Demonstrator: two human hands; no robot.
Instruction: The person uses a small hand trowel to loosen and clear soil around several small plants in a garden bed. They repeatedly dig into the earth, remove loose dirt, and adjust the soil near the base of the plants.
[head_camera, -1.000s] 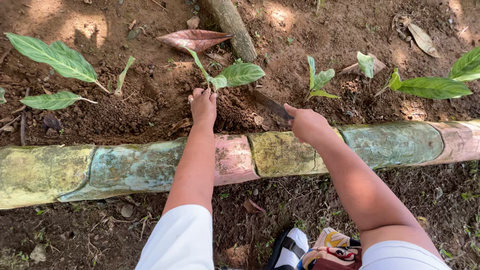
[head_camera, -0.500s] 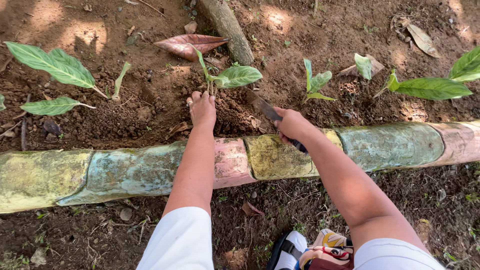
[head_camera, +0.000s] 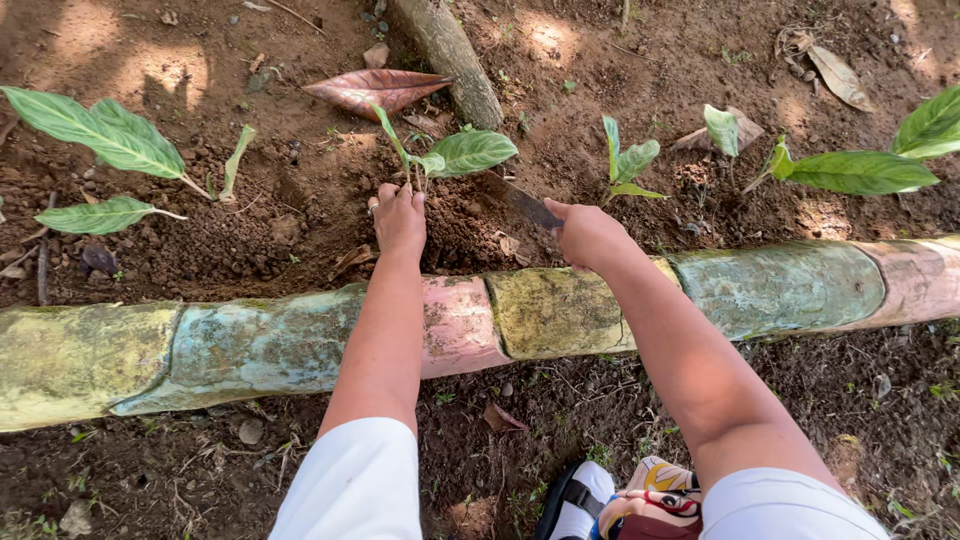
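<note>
My left hand (head_camera: 399, 217) grips the base of a small green seedling (head_camera: 452, 155) where its stem meets the dark soil. My right hand (head_camera: 590, 235) is closed on the handle of a dark metal blade (head_camera: 527, 205) whose tip points left into the loose earth beside that seedling. Both arms reach over a painted, weathered log border (head_camera: 250, 345) lying across the view.
More seedlings stand in a row: broad striped leaves (head_camera: 100, 140) at left, a small plant (head_camera: 628, 165) and a larger one (head_camera: 855, 170) at right. A dry reddish leaf (head_camera: 375, 90) and a root (head_camera: 450, 55) lie behind. My sandalled foot (head_camera: 580, 500) is below.
My right hand has moved left and forward with the blade, from over the log border into the soil near the seedling. My left hand stays at the seedling's base.
</note>
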